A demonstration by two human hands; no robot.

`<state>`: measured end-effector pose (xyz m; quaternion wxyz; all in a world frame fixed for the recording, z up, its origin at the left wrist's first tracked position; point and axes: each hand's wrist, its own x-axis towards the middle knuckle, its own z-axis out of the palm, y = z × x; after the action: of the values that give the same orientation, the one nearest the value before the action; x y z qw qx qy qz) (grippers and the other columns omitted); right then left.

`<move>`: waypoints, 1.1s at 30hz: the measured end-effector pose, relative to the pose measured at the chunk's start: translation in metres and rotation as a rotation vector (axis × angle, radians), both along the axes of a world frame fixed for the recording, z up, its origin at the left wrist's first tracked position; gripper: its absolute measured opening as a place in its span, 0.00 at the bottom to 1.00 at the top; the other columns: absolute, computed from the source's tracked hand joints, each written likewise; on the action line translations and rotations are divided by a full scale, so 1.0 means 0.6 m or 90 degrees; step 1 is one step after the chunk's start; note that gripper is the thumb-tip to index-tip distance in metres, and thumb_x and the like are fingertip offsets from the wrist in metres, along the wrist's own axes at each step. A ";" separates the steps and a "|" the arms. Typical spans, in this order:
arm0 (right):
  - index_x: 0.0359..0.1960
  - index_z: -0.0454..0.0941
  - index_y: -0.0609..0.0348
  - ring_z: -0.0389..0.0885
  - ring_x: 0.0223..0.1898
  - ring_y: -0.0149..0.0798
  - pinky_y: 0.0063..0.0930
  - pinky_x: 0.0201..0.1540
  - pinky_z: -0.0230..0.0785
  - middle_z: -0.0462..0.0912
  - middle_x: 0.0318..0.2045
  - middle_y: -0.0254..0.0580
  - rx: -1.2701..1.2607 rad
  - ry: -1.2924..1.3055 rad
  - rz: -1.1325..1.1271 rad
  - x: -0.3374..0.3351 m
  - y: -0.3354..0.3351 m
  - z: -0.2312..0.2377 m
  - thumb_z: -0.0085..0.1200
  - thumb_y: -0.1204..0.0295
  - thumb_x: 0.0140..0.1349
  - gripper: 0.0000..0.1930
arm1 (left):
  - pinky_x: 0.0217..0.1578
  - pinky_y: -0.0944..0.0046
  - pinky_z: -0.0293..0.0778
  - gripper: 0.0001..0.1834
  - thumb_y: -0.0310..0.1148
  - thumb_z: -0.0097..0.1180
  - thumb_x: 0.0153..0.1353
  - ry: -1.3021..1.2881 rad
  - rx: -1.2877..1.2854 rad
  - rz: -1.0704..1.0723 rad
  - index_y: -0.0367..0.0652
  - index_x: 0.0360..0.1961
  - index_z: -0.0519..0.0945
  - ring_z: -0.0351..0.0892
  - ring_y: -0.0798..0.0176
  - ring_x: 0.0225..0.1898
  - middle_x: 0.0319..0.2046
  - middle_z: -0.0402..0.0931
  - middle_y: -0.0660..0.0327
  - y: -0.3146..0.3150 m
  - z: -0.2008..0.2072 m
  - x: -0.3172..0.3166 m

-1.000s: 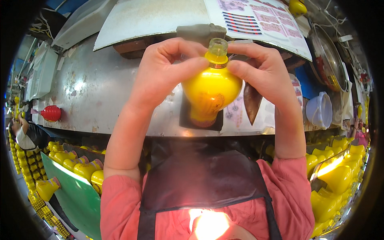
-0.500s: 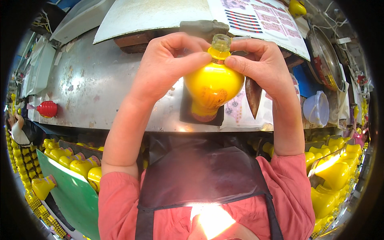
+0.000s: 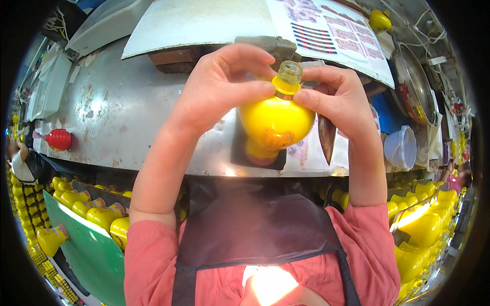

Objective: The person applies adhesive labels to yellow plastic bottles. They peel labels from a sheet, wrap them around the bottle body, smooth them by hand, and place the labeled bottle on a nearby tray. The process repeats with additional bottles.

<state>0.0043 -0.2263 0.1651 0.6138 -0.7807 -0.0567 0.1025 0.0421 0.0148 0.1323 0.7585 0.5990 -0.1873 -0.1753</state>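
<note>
A glossy yellow bottle (image 3: 278,120) with a rounded body and a clear glass mouth (image 3: 290,73) stands on a dark pad (image 3: 238,148) near the table's front edge. A thin patterned band (image 3: 284,95) rings its neck. From the left, my left hand (image 3: 219,86) presses its thumb to the neck, index finger arched behind. My right hand (image 3: 339,97) pinches the band's right side with thumb and bent fingers. Below that palm hangs a brown pointed flat tool (image 3: 326,140), apparently held by the hidden lower fingers.
A white board (image 3: 199,25) raised on bricks bears printed decal sheets (image 3: 334,28) at the back. A red ribbed container (image 3: 59,139) sits left on the metal table (image 3: 122,107), a small white bucket (image 3: 401,147) right. Rows of yellow bottles (image 3: 104,213) flank me, beside a green board (image 3: 84,255).
The whole view has shifted slightly. The bottle's neck sits a little lower and farther right in the picture, both hands still at it. My left index finger looks more raised.
</note>
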 end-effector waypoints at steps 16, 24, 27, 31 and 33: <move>0.54 0.82 0.69 0.87 0.37 0.28 0.18 0.40 0.79 0.89 0.39 0.43 -0.066 0.076 -0.009 -0.001 -0.012 0.009 0.70 0.74 0.62 0.20 | 0.42 0.71 0.81 0.17 0.23 0.71 0.58 -0.046 0.019 -0.069 0.37 0.49 0.84 0.85 0.72 0.37 0.35 0.86 0.62 0.008 -0.002 0.046; 0.50 0.85 0.69 0.78 0.25 0.18 0.14 0.28 0.68 0.86 0.26 0.32 -0.001 -0.009 -0.031 -0.003 -0.001 -0.009 0.70 0.71 0.60 0.18 | 0.48 0.67 0.81 0.15 0.21 0.66 0.60 -0.067 0.049 -0.089 0.33 0.49 0.84 0.86 0.66 0.43 0.40 0.86 0.57 0.004 0.004 0.054; 0.51 0.85 0.69 0.79 0.25 0.18 0.14 0.28 0.69 0.86 0.26 0.33 -0.017 0.002 -0.022 -0.004 -0.005 -0.005 0.70 0.72 0.60 0.18 | 0.50 0.66 0.81 0.15 0.23 0.64 0.61 -0.058 0.053 -0.092 0.32 0.50 0.84 0.85 0.66 0.44 0.40 0.86 0.56 -0.002 0.003 0.056; 0.51 0.85 0.69 0.81 0.26 0.20 0.15 0.30 0.71 0.87 0.27 0.35 -0.002 0.004 -0.023 -0.002 -0.003 -0.004 0.71 0.72 0.60 0.19 | 0.51 0.69 0.78 0.12 0.26 0.65 0.66 -0.145 0.129 0.098 0.35 0.49 0.84 0.82 0.72 0.46 0.44 0.84 0.63 -0.008 -0.008 0.032; 0.51 0.85 0.69 0.82 0.27 0.21 0.15 0.30 0.72 0.88 0.28 0.36 0.002 0.000 -0.024 -0.001 -0.001 -0.005 0.71 0.72 0.61 0.19 | 0.53 0.69 0.76 0.12 0.27 0.63 0.67 -0.130 0.124 0.172 0.34 0.49 0.83 0.81 0.72 0.47 0.45 0.84 0.63 -0.001 -0.013 0.010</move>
<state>0.0036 -0.2270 0.1622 0.6168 -0.7807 -0.0422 0.0907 0.0478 0.0143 0.1247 0.6905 0.7042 -0.1632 -0.0275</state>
